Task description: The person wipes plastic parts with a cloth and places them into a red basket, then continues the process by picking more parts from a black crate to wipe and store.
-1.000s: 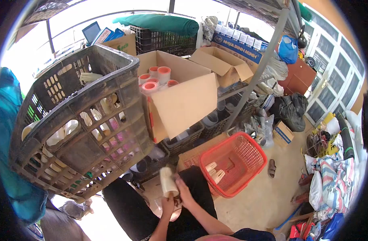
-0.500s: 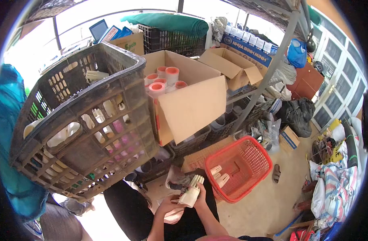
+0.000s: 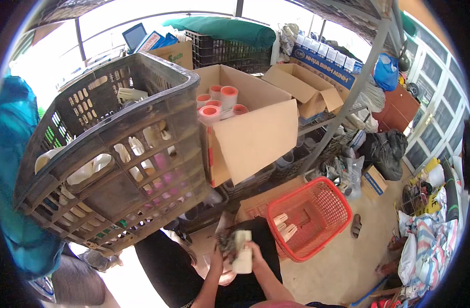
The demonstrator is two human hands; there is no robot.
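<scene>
Right hand (image 3: 256,254) fingers gripped cream part (image 3: 242,252), now near upright above lap (image 3: 235,288), prongs no longer clear. Left hand (image 3: 217,258) had come off it, by blurred dark thing (image 3: 226,243); couldn't tell finger state. Red basket (image 3: 333,199), same pronged pieces (image 3: 288,232) inside.

One red basket (image 3: 330,197) is sitting beside the right grip (image 3: 255,257), holding at least two cream fittings (image 3: 289,232); two open cardboard boxes (image 3: 258,141) are standing beyond, one showing six orange-ended tubes (image 3: 209,116).
</scene>
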